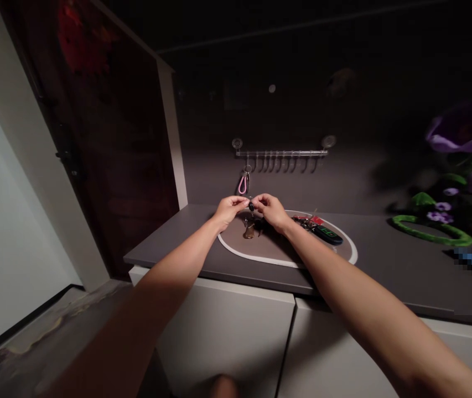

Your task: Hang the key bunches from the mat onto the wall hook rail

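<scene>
Both hands meet at the centre of the head view, thumb and forefinger of each brought together: left hand [231, 209] and right hand [271, 210] appear to pinch one small dark key bunch [251, 207] from either side, above the back of an oval mat [256, 257]; which part each fingertip grips is too small to tell. Beneath the bunch, a brown tag [249, 231]; cannot tell whether it hangs from the bunch or lies on the mat. Behind the hands, a wall-mounted hook rail [283, 153], its leftmost hook carrying a ring with a pink loop [242, 184]; other hooks look bare. Beyond the right wrist, a heap of keys [302, 222] lies on the mat with a red tag [317, 220] and a dark fob [328, 234]. Risks, as judged: fine metal between fingertips offers little purchase, so an uneven pull could make the bunch slip and drop to the mat or behind the fingers. Dim light and the hands' own cover could hide a ring's opening, causing fumbling. Lifting carelessly might brush the pink loop just above and unhook it; a low right wrist could drag the heaped keys.
</scene>
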Motion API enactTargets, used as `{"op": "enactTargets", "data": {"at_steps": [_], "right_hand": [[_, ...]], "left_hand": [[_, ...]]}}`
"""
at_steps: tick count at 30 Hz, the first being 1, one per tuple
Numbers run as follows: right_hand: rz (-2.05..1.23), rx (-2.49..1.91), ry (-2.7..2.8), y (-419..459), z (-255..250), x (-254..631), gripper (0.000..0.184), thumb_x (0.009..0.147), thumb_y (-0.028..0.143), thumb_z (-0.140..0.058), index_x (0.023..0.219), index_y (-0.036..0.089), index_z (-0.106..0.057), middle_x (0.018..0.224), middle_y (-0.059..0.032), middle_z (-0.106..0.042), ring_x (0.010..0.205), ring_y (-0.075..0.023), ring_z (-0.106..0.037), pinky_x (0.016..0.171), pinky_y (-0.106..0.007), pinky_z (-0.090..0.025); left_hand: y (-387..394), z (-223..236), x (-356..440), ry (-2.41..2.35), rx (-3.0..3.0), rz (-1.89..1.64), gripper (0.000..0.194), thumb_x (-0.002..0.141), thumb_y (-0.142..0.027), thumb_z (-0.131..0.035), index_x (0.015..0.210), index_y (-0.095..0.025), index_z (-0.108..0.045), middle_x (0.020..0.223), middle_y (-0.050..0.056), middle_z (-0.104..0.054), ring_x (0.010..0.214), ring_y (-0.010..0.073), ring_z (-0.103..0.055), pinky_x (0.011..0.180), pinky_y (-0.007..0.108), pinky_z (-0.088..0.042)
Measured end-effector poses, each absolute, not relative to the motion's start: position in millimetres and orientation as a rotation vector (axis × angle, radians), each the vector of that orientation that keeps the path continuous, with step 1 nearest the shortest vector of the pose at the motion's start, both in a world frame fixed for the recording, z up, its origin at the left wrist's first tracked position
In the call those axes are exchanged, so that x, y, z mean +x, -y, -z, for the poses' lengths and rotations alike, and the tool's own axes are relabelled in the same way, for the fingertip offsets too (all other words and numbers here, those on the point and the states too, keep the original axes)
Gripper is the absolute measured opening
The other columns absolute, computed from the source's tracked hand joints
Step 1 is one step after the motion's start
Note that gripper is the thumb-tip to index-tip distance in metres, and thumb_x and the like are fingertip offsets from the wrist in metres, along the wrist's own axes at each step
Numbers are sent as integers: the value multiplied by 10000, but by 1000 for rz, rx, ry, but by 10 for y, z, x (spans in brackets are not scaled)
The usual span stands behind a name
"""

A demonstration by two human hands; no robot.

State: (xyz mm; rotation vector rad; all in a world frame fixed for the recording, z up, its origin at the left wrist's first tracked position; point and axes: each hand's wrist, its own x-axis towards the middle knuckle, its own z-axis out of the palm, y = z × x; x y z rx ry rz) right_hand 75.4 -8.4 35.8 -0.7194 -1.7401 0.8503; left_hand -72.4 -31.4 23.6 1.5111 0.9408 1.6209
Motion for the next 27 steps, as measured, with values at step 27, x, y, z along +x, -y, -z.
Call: {"op": "enactTargets", "data": {"at_steps": [27], "right_hand": [[-981, -784, 1118, -395, -1057, 492, 26, 686, 178, -503, 696, 165, -484, 612, 28, -515, 518, -68, -504, 528, -208, -438]], "left_hand": [[211, -100, -699, -1422, 1844, -1643, 158, 741, -221, -536, 744, -128, -664, 742, 59, -680, 684, 141, -597, 689, 264, -451]]}}
